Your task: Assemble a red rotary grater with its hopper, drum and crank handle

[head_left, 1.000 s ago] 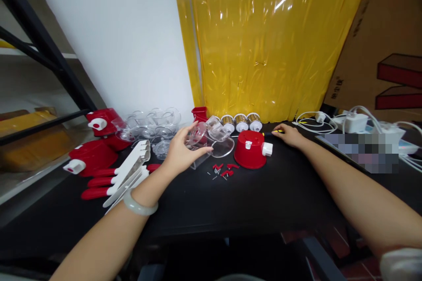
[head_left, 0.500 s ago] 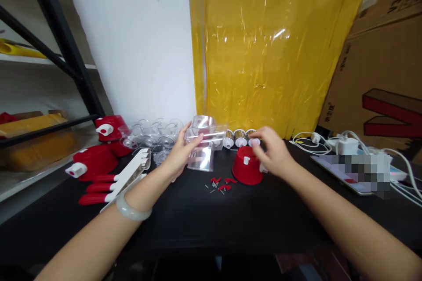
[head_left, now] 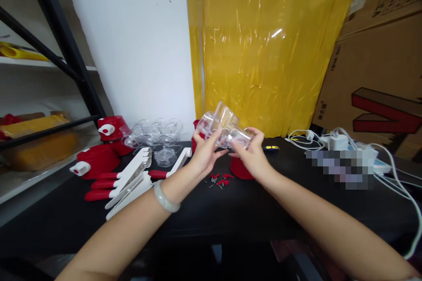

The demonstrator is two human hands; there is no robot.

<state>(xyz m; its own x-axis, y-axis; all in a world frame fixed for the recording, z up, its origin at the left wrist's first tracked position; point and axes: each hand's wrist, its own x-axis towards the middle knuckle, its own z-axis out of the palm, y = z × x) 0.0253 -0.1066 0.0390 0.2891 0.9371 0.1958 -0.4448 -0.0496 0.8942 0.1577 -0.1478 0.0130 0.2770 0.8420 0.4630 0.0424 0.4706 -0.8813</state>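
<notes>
Both hands hold a clear plastic part with several cup-like tubes up above the table, tilted. My left hand grips its left and lower side, thumb pressed on the front. Around its right-hand tube my right hand is closed. Below and partly behind the right hand stands a red round cup-shaped base, its upper part hidden. Small red plastic pieces lie with several metal screws on the tabletop beneath the hands.
White handles with red grips lie at left, near red containers with white spouts. More clear cup parts stand behind them. A yellow-and-black tool lies right of my hands. White cables and chargers crowd the right side.
My right hand has moved left from above the red base and taken hold of the clear part. The clear part has been raised, turned and shifted right with my left hand.
</notes>
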